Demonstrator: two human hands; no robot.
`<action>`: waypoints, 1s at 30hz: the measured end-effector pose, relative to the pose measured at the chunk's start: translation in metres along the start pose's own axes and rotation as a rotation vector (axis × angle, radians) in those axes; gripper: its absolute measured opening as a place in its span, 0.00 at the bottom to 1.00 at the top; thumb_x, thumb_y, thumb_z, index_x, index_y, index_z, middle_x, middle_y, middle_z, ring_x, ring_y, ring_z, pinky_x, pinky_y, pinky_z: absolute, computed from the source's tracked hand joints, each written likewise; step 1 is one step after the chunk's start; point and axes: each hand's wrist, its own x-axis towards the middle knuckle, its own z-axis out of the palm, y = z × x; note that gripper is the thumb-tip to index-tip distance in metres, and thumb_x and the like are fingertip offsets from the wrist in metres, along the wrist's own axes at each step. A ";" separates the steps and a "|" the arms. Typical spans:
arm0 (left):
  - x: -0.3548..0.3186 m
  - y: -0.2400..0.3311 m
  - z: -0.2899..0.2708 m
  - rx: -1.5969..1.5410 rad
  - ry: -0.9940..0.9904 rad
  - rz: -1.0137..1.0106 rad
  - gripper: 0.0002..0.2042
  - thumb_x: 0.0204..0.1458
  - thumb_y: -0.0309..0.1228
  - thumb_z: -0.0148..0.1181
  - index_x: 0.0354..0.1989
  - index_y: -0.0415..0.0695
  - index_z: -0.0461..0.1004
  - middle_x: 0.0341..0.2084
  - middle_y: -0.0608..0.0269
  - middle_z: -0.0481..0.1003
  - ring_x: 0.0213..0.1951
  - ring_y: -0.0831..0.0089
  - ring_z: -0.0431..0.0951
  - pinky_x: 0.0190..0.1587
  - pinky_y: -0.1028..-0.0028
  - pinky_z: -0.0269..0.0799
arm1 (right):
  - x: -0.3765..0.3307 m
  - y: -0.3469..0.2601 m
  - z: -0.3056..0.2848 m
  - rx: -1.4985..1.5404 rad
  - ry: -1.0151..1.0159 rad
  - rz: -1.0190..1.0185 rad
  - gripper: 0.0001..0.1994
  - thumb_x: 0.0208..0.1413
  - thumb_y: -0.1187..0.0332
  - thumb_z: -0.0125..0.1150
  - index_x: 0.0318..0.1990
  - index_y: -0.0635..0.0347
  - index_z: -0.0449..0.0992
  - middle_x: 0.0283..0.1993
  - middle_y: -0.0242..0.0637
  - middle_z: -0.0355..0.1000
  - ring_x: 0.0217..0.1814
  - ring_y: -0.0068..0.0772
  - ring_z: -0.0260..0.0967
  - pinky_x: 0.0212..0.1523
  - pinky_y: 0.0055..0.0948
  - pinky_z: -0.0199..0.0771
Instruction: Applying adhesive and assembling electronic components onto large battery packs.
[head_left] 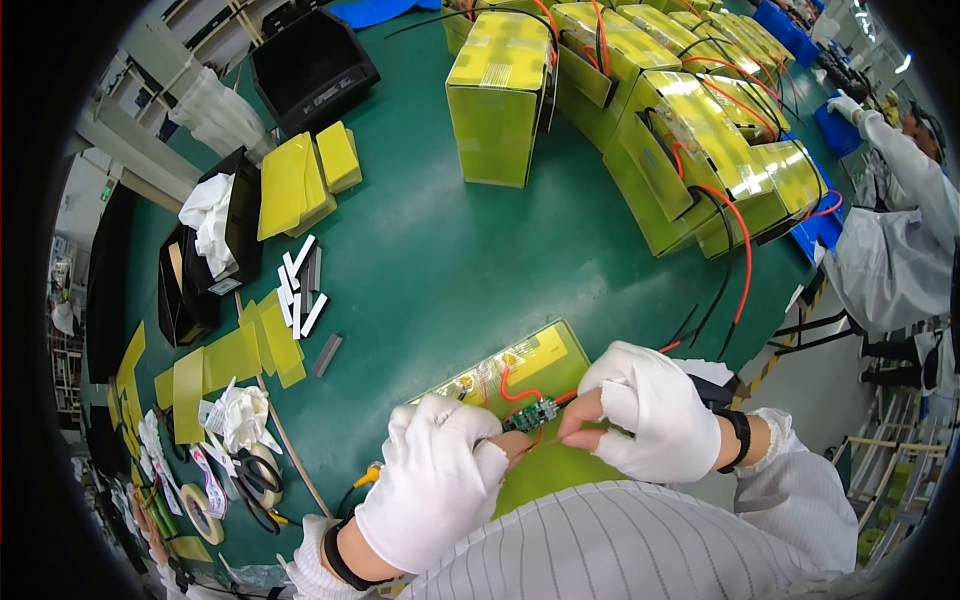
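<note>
At the far left of the green counter, rolls of tape, scissors and a crumpled white cloth are seen, with yellow sheet strips and small grey bars laid loose beyond them. Black trays stand further back, well apart from the work.

The left hand, in a white glove with bare fingertips, is closed in a pinch grip on the left end of a small green circuit board. The board is held just above the yellow-wrapped pack lying directly before the person. The right hand is closed on the board's right end in the same way. Thin red wires already run from pack to board, so wiring appears done in part; the board looks not yet fixed down.

To the right and behind, finished-looking yellow packs with red and black leads are lined up. Nothing lies between hands and pack. At the right edge a co-worker's sleeve is visible.
</note>
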 end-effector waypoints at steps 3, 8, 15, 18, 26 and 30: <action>0.002 0.003 -0.003 0.023 0.022 -0.022 0.07 0.42 0.31 0.67 0.28 0.47 0.76 0.33 0.68 0.70 0.38 0.63 0.68 0.37 0.64 0.63 | 0.000 0.000 0.000 -0.021 -0.006 -0.001 0.13 0.33 0.73 0.74 0.29 0.52 0.77 0.29 0.31 0.66 0.30 0.36 0.67 0.28 0.33 0.64; 0.002 -0.001 -0.004 0.024 0.090 0.044 0.09 0.40 0.31 0.68 0.30 0.48 0.75 0.32 0.69 0.68 0.37 0.64 0.68 0.36 0.65 0.63 | 0.000 0.001 0.001 -0.019 0.007 -0.011 0.13 0.34 0.73 0.74 0.29 0.52 0.77 0.28 0.31 0.66 0.30 0.36 0.67 0.28 0.33 0.64; 0.002 -0.003 -0.009 -0.007 0.080 0.012 0.10 0.39 0.30 0.67 0.32 0.51 0.75 0.31 0.71 0.67 0.36 0.65 0.68 0.36 0.68 0.62 | -0.002 -0.002 0.002 -0.051 -0.020 0.000 0.12 0.33 0.72 0.74 0.28 0.50 0.78 0.28 0.30 0.66 0.29 0.36 0.65 0.29 0.33 0.64; 0.003 -0.006 -0.010 -0.037 0.054 0.039 0.10 0.39 0.29 0.67 0.32 0.51 0.75 0.31 0.71 0.67 0.36 0.66 0.68 0.36 0.68 0.62 | -0.001 -0.002 0.006 -0.059 0.015 -0.016 0.12 0.31 0.71 0.74 0.27 0.48 0.78 0.27 0.29 0.66 0.28 0.36 0.64 0.28 0.34 0.63; 0.004 -0.005 -0.007 -0.037 0.049 0.054 0.08 0.40 0.30 0.67 0.29 0.47 0.75 0.31 0.70 0.68 0.37 0.66 0.69 0.39 0.67 0.62 | -0.001 -0.006 0.016 -0.171 -0.016 -0.079 0.13 0.31 0.71 0.70 0.23 0.57 0.68 0.27 0.34 0.65 0.28 0.40 0.63 0.27 0.36 0.63; 0.003 -0.007 -0.006 -0.075 0.032 0.056 0.08 0.41 0.29 0.67 0.28 0.46 0.74 0.31 0.69 0.68 0.38 0.65 0.69 0.40 0.67 0.62 | -0.001 -0.007 0.020 -0.201 0.058 -0.111 0.15 0.30 0.70 0.71 0.24 0.58 0.68 0.29 0.35 0.66 0.29 0.40 0.63 0.28 0.36 0.65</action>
